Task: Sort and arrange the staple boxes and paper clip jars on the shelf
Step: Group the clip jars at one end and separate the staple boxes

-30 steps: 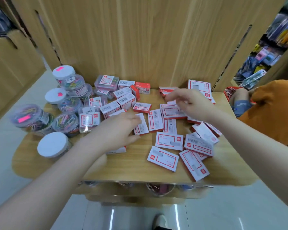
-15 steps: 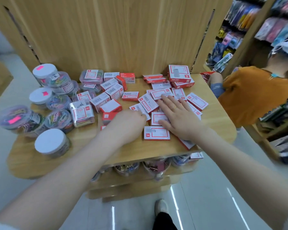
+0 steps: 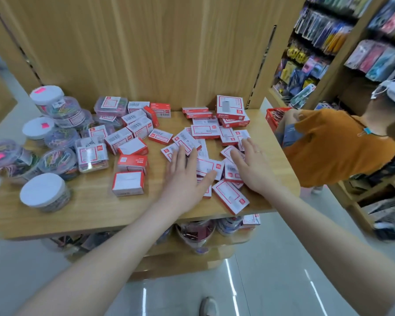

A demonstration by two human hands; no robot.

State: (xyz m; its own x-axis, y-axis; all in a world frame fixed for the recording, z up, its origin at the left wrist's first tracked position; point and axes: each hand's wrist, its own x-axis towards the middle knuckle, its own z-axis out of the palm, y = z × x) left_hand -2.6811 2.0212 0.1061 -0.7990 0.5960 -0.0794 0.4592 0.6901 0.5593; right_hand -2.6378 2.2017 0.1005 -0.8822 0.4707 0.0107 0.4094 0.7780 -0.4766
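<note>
We see both hands spread flat, fingers straight, at the centre right of the frame. The left hand (image 3: 184, 174) presses on loose staple boxes (image 3: 209, 166), and the right hand (image 3: 252, 166) rests on others just beside them. The boxes are red and white, scattered and overlapping. Clear paper clip jars (image 3: 57, 161) with white lids crowd the left. All sit on a wooden shelf (image 3: 82, 215); a person in an orange shirt (image 3: 335, 147) stands at right.
</note>
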